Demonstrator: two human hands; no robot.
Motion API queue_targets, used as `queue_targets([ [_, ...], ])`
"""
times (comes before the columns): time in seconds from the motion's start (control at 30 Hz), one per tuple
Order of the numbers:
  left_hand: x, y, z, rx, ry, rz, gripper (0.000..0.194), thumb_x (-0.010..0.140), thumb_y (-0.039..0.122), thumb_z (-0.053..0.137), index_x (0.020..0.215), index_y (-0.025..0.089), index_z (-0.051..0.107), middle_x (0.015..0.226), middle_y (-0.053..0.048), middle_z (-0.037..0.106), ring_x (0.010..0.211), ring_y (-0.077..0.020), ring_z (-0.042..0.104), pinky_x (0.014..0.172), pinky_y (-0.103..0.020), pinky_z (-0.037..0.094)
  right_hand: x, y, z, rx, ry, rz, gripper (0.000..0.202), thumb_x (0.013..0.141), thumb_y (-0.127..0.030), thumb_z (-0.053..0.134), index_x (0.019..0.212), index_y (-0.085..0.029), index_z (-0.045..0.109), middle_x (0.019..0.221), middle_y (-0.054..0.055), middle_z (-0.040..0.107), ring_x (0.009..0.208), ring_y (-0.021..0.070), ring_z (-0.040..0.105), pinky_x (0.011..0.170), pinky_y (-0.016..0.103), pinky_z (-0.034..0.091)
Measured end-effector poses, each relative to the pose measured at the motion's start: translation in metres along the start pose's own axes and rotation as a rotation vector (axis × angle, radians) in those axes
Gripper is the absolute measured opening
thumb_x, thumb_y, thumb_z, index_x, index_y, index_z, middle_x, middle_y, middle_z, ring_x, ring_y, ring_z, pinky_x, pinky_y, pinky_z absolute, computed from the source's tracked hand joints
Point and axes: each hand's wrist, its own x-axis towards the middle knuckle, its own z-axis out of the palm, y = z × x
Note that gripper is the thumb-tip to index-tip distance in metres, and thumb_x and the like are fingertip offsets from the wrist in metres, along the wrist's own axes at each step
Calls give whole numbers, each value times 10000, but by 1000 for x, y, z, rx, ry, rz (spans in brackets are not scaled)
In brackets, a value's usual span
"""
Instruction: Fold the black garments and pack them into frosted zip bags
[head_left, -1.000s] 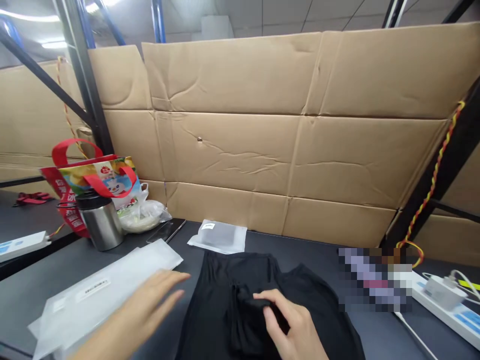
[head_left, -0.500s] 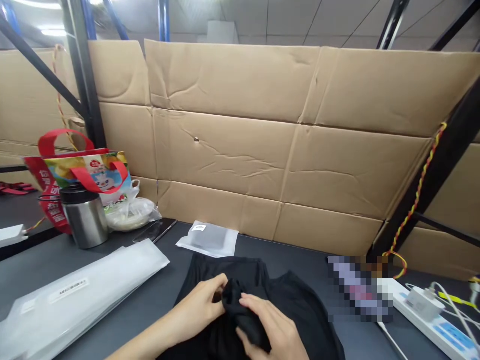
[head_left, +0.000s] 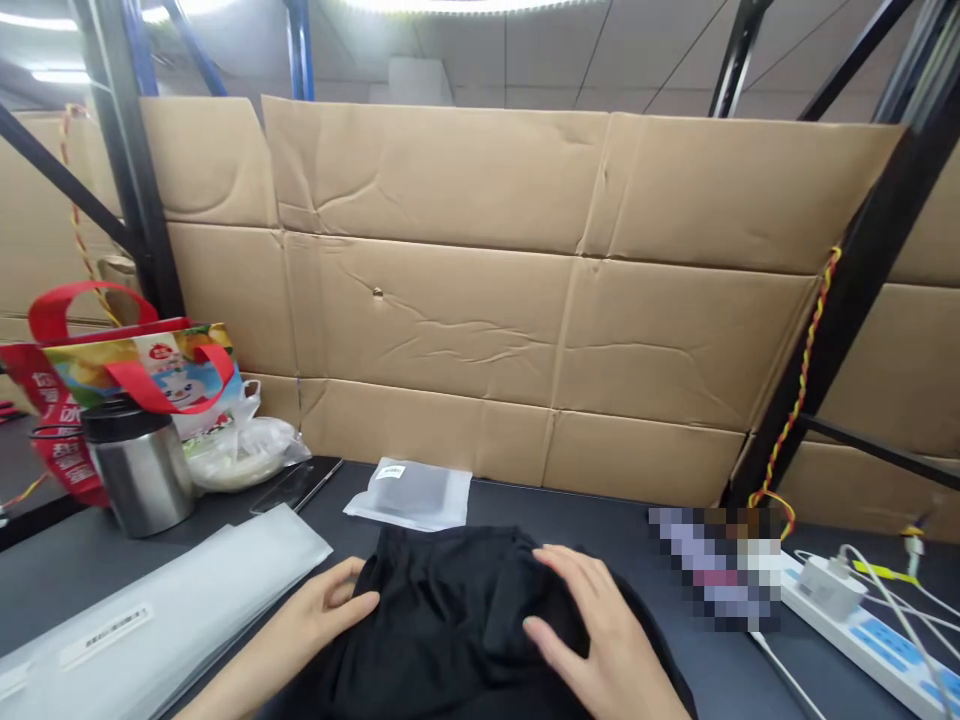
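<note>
A black garment (head_left: 457, 610) lies rumpled on the dark table in front of me, its lower part cut off by the frame. My left hand (head_left: 334, 605) is at its left edge, thumb on top of the cloth and fingertips partly hidden behind the edge. On the right side of the garment rests my right hand (head_left: 592, 630), with its thumb spread well away from the fingers. Just beyond the cloth lies a small frosted plastic pouch (head_left: 416, 495) with a white label.
White plastic packages (head_left: 172, 610) lie at left, near a steel flask (head_left: 139, 470), a red-handled bag (head_left: 165, 370), a clear plastic bag (head_left: 244, 450) and a phone-like slab (head_left: 304, 485). At right are a power strip (head_left: 862, 625) and a blurred-out object (head_left: 712, 570). Cardboard (head_left: 450, 280) stands behind.
Both hands have let go of the bunched cloth in the middle and moved apart, left hand to the left edge, right hand rightward. The garment lies flatter. The view has shifted slightly.
</note>
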Motion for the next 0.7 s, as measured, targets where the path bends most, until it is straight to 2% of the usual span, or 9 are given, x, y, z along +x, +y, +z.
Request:
queue_targets([
  [0.07,0,-1,1,41,65,27,541,705,672,606,971,203,648,1027,-51,730,1028,-304,647,900,-405,504,5,-13,5,-32,-105,-119,412,783,-264,651,1186,-276,565,1167,73,628,1074,276,596,899,425,516],
  [0.13,1,1,0,75,76,61,505,734,637,606,986,204,669,1076,-52,723,1070,-310,626,927,-418,492,7,-17,5,-45,-99,-120,232,840,-215,550,1055,-271,615,1022,51,673,940,240,643,803,368,544],
  [0.2,3,1,-5,78,39,90,457,777,594,589,1011,212,676,1090,-33,720,1073,-297,629,946,-423,482,6,-9,-3,-67,2,-10,203,893,-211,430,992,-257,601,908,38,684,810,209,666,711,320,544],
  [0.27,5,-2,-10,93,12,96,440,800,566,574,1043,213,674,1097,-25,718,1081,-284,629,958,-418,476,2,9,-21,-150,85,169,222,908,-260,381,1044,-246,557,783,18,682,660,201,667,606,302,526],
  [0.33,7,-8,-12,136,57,79,456,783,557,590,1051,199,678,1116,-47,711,1107,-294,613,950,-412,483,-3,27,-42,-297,93,314,238,900,-291,361,1052,-249,539,595,-27,626,491,205,623,484,298,472],
  [0.43,9,-14,-9,196,201,65,443,760,533,611,1026,188,691,1121,-66,707,1130,-317,596,939,-407,489,-4,44,-59,-378,144,305,240,906,-352,375,1019,-257,564,800,23,690,688,231,680,569,318,498],
  [0.53,8,-10,-5,245,204,76,365,823,501,540,957,205,706,1006,-23,735,1044,-298,642,889,-382,522,3,46,-50,-295,133,149,300,888,-426,482,1087,-230,592,1030,81,665,958,261,635,795,384,508],
  [0.63,7,4,-4,289,132,107,353,868,490,498,932,223,719,971,-8,736,1031,-283,646,908,-368,513,13,45,-32,-202,-10,79,188,868,-332,535,968,-232,659,888,63,670,841,251,634,758,390,516],
  [0.7,4,15,-6,288,142,138,360,871,498,502,980,233,721,1037,-12,726,1098,-288,613,978,-390,463,16,48,-32,-119,-49,75,175,883,-288,505,854,-239,671,814,49,662,799,240,625,739,375,513],
])
